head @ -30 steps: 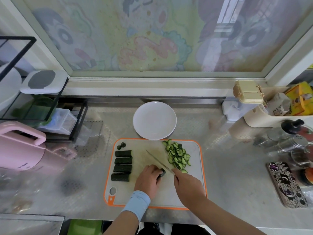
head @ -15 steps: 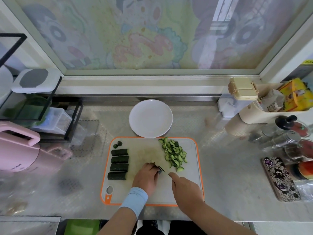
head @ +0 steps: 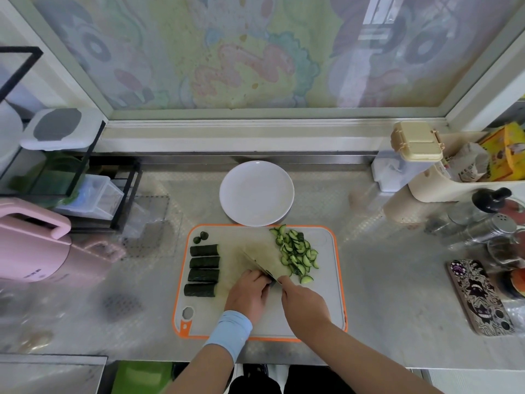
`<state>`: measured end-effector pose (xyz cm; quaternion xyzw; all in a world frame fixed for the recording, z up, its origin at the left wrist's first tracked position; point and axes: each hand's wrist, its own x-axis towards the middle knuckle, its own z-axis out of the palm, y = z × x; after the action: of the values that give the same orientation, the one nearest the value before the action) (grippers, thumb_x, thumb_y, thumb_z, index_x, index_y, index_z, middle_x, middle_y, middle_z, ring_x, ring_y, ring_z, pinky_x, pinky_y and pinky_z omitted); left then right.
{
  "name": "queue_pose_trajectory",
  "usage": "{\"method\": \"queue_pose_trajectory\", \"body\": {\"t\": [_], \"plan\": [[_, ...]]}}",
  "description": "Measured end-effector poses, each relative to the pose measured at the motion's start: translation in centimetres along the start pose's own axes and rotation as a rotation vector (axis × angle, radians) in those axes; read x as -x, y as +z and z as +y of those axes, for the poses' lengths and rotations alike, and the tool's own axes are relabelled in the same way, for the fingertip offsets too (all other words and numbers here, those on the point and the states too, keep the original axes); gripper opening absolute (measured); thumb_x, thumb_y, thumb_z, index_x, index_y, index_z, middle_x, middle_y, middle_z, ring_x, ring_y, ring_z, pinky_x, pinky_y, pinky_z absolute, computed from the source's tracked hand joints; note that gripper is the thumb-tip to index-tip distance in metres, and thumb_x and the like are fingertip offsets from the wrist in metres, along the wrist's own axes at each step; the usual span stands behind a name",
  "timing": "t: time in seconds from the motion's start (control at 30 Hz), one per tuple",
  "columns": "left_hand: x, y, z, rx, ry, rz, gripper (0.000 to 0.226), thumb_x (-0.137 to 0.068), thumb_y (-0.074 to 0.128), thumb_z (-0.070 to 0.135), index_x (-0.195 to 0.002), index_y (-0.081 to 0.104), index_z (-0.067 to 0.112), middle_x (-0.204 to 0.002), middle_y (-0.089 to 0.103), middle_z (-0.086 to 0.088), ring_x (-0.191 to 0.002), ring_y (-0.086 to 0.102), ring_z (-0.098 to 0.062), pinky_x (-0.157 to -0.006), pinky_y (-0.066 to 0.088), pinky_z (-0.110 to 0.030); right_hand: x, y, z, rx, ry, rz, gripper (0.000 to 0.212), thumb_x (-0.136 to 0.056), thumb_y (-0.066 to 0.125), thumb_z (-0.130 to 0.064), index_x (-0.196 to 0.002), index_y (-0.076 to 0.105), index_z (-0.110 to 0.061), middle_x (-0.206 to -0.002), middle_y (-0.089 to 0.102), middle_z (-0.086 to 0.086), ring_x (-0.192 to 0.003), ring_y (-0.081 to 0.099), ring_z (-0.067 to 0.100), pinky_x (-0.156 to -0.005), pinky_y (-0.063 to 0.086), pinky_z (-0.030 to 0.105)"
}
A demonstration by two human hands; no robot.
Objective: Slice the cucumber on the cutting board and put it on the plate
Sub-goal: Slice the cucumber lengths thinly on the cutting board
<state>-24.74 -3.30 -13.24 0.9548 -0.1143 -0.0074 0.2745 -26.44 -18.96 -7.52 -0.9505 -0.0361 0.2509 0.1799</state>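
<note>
On the orange-edged cutting board (head: 324,308), my left hand (head: 248,294) curls over a small dark cucumber piece (head: 272,281) that is nearly hidden under the fingers. My right hand (head: 304,302) grips the handle of a knife (head: 260,265), whose blade lies against that piece and points up-left. A pile of cut slices (head: 295,254) lies on the board's right half. Several uncut cucumber chunks (head: 203,270) are stacked in a column on its left, with two end bits (head: 201,237) above them. The white plate (head: 256,193) stands bare just beyond the board.
A pink appliance (head: 31,245) and a black wire rack (head: 71,189) fill the left counter. Jars, shakers (head: 488,226) and a patterned phone (head: 477,297) stand on the right, with a cream caddy (head: 443,177) behind them. The window sill runs along the back.
The knife blade has come down and now lies flatter against the piece under my left hand. Both hands stay at the same spot on the board; the head camera has shifted slightly.
</note>
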Motion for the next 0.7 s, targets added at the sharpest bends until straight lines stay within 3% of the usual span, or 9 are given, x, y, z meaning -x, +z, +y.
{"method": "queue_pose_trajectory", "body": {"t": [0.33, 0.53, 0.7], "plan": [[0.1, 0.0, -0.1, 0.002, 0.002, 0.043, 0.01, -0.08, 0.063, 0.02, -0.083, 0.071, 0.026, -0.087, 0.065, 0.012, -0.086, 0.047, -0.007, -0.057, 0.05, -0.021, 2.0, -0.2, 0.9, 0.008, -0.004, 0.02, 0.031, -0.104, 0.028, -0.025, -0.133, 0.037, -0.031, -0.084, 0.062, 0.001, -0.072, 0.06, 0.026, -0.063, 0.047, 0.036], [-0.1, -0.3, 0.2, 0.003, 0.001, 0.038, 0.018, -0.072, 0.077, 0.013, -0.083, 0.072, 0.027, -0.088, 0.066, 0.014, -0.086, 0.047, -0.005, -0.061, 0.044, -0.014, 2.7, -0.5, 1.4, 0.024, -0.004, 0.021, 0.028, -0.105, 0.027, -0.027, -0.131, 0.037, -0.03, -0.082, 0.063, 0.001, -0.07, 0.06, 0.024, -0.062, 0.048, 0.037], [0.1, -0.1, 0.2, 0.01, -0.012, 0.017, 0.016, -0.075, 0.074, 0.014, -0.086, 0.072, 0.026, -0.092, 0.065, 0.013, -0.087, 0.053, -0.009, -0.062, 0.042, -0.014, 1.1, -0.3, 1.0, -0.018, 0.003, 0.02, 0.025, -0.104, 0.029, -0.024, -0.126, 0.04, -0.029, -0.071, 0.054, -0.001, -0.06, 0.05, 0.023, -0.054, 0.039, 0.033]]}}
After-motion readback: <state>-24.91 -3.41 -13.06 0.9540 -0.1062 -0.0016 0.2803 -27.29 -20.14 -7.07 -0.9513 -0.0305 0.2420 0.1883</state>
